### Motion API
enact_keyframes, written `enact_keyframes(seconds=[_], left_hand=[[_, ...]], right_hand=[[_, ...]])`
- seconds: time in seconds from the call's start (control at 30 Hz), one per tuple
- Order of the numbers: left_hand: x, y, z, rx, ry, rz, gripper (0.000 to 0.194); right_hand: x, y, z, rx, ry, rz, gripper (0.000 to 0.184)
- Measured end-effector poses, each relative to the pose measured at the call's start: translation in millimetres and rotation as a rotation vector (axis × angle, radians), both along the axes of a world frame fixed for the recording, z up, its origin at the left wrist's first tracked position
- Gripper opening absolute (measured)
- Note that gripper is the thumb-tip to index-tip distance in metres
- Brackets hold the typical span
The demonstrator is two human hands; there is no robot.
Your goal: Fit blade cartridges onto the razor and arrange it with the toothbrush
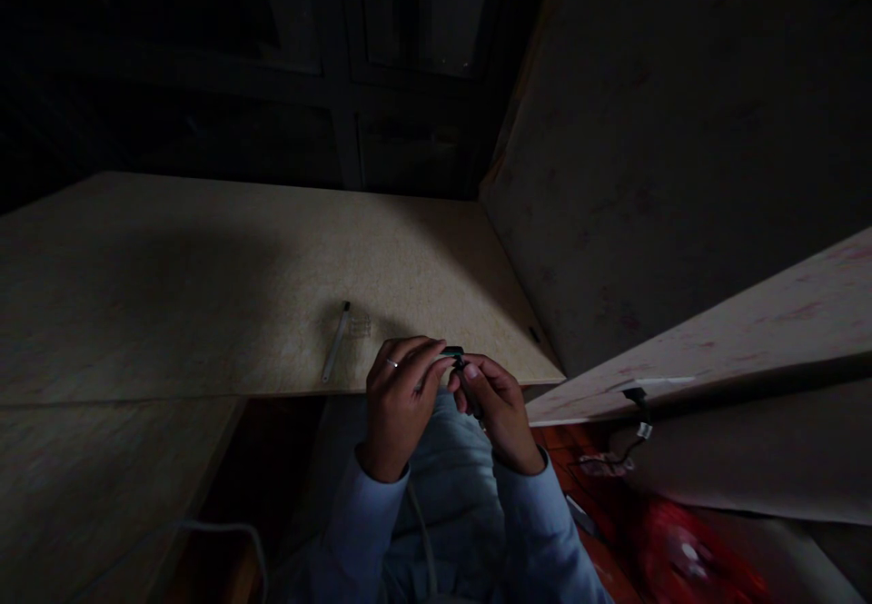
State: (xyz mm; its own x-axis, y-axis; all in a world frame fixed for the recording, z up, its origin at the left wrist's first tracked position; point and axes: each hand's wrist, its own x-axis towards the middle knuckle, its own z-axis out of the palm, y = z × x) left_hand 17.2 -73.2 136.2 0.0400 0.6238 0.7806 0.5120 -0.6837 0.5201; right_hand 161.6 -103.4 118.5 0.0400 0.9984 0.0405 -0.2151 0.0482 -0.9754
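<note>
A small dark piece (451, 351) with a greenish edge sits at the fingertips of the left hand (401, 393), just above the near edge of the desk. It looks flat and hard; what it is, I cannot tell in this dim light. The left hand is closed narrowly, pinching it between thumb and fingers, a thin ring (391, 363) shining on one finger. The right hand (500, 404) grips a slim dark rod (468, 392), its upper end meeting or almost meeting the piece. I judge the step in hand to be close fitting or adjusting of the two parts; the next move calls for a steady left pinch and fine control from the right thumb.

Beyond the hands, the desk (204, 313) is pale, with a faintly mottled surface. On it, left of the hands, lies a straight, whitish stick (334, 347) with a black tip, just beside some clear, ridged pieces (360, 326), probably plastic. Farther out, a patterned panel (633, 168) rises at the right, and a glossy, crumpled red bag (695, 554) rests low beside the person.
</note>
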Motion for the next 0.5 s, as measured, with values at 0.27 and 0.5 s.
enact_keyframes(seconds=[0.27,0.5], left_hand=[[-0.5,0.2,0.5,0.003,0.003,-0.006,0.015],[-1.6,0.5,0.4,0.018,-0.001,-0.002,0.017]], right_hand=[[-0.2,0.6,-2.0,0.002,0.008,0.014,0.03],[-0.4,0.3,-4.8,-0.008,0.018,0.03,0.029]])
